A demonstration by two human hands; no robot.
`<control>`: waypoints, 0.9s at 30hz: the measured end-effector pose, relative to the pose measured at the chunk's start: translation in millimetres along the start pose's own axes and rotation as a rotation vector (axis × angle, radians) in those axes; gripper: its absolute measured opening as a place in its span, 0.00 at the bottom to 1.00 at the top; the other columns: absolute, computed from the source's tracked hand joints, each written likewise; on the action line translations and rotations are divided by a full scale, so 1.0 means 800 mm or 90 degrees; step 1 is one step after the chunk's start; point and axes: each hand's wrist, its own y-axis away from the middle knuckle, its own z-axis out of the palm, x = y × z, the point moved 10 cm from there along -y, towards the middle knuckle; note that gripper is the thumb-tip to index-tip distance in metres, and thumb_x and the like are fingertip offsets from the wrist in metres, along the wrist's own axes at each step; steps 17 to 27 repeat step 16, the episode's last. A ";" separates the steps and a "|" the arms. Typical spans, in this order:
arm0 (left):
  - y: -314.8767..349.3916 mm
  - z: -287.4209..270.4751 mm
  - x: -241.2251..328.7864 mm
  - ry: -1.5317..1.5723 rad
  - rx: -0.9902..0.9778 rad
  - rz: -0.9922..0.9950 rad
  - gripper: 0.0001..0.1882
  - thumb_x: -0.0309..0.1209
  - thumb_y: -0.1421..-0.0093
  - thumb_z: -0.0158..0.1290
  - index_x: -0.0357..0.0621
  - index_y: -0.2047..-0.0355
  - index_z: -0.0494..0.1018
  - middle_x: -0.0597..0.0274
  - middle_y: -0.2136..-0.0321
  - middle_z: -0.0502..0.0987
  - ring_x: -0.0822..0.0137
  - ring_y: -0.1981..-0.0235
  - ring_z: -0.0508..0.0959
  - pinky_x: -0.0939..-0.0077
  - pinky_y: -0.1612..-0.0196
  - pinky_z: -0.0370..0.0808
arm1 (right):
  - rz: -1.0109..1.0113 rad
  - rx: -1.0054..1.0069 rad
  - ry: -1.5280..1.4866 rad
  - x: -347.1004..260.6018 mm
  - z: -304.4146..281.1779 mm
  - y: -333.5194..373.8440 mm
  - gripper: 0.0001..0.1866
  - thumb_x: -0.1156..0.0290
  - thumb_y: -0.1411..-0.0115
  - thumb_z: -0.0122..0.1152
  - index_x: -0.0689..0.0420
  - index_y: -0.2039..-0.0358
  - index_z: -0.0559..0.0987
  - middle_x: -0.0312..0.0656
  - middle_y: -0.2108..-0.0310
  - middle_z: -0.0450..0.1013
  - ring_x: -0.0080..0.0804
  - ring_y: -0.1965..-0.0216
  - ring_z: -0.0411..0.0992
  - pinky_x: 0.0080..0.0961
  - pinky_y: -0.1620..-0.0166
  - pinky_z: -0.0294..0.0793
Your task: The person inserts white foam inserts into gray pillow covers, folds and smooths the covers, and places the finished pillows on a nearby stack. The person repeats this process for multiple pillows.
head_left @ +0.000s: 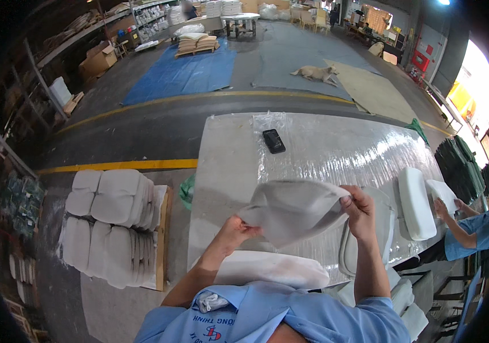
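Note:
Between my two hands a light grey fabric cover (293, 214) is spread above the table (224, 154), its upper edge bowed. My left hand (236, 231) pinches its left corner, thumb against fingers. At the opposite corner my right hand (360, 211) grips the edge, with the thumb on the near side. Close to my body, under the cover, a white padded cushion (273, 271) lies along the table's near edge. Flat grey cushion-shaped pieces (381, 223) rest beside my right forearm, which partly hides them.
A black phone (273, 141) lies on clear plastic sheeting. At right, a white foam block (417, 203) sits near a co-worker in a blue shirt (473, 234) handling a white piece. Stacked grey cushions (113, 197) stand on a pallet at left. A dog (316, 72) lies beyond the table.

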 end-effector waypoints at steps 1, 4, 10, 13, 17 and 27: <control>-0.004 0.007 -0.014 -0.032 -0.038 -0.052 0.29 0.29 0.43 0.73 0.40 0.43 0.74 0.62 0.50 0.80 0.70 0.48 0.79 0.73 0.42 0.75 | 0.004 0.012 -0.023 0.002 -0.005 -0.001 0.11 0.72 0.27 0.60 0.64 0.50 0.83 0.36 0.59 0.80 0.21 0.58 0.75 0.22 0.50 0.73; 0.000 0.054 -0.014 0.104 -0.221 0.002 0.39 0.36 0.47 0.77 0.40 0.38 0.72 0.58 0.46 0.80 0.65 0.45 0.79 0.69 0.40 0.75 | 0.048 0.022 -0.212 0.023 -0.010 -0.013 0.12 0.70 0.27 0.59 0.62 0.50 0.82 0.37 0.58 0.81 0.23 0.56 0.76 0.25 0.47 0.75; 0.005 0.043 -0.001 0.335 -0.217 -0.110 0.35 0.45 0.47 0.74 0.40 0.44 0.77 0.60 0.51 0.83 0.62 0.50 0.83 0.65 0.42 0.78 | 0.117 0.041 -0.429 0.024 0.050 -0.073 0.14 0.68 0.26 0.56 0.62 0.45 0.79 0.40 0.55 0.82 0.28 0.54 0.79 0.30 0.48 0.79; -0.019 0.054 0.046 0.253 -0.102 -0.108 0.29 0.44 0.39 0.68 0.39 0.44 0.78 0.59 0.52 0.84 0.64 0.52 0.83 0.67 0.47 0.80 | 0.083 0.037 -0.458 0.025 0.037 -0.110 0.16 0.64 0.25 0.56 0.60 0.44 0.79 0.38 0.53 0.81 0.29 0.53 0.79 0.31 0.46 0.79; -0.016 0.070 0.167 0.201 -0.032 -0.037 0.22 0.42 0.34 0.64 0.39 0.47 0.81 0.58 0.52 0.84 0.66 0.53 0.84 0.68 0.47 0.80 | 0.074 0.067 -0.460 0.021 0.000 -0.141 0.23 0.58 0.25 0.55 0.58 0.36 0.74 0.42 0.45 0.78 0.33 0.45 0.77 0.35 0.40 0.76; -0.016 0.070 0.167 0.201 -0.032 -0.037 0.22 0.42 0.34 0.64 0.39 0.47 0.81 0.58 0.52 0.84 0.66 0.53 0.84 0.68 0.47 0.80 | 0.074 0.067 -0.460 0.021 0.000 -0.141 0.23 0.58 0.25 0.55 0.58 0.36 0.74 0.42 0.45 0.78 0.33 0.45 0.77 0.35 0.40 0.76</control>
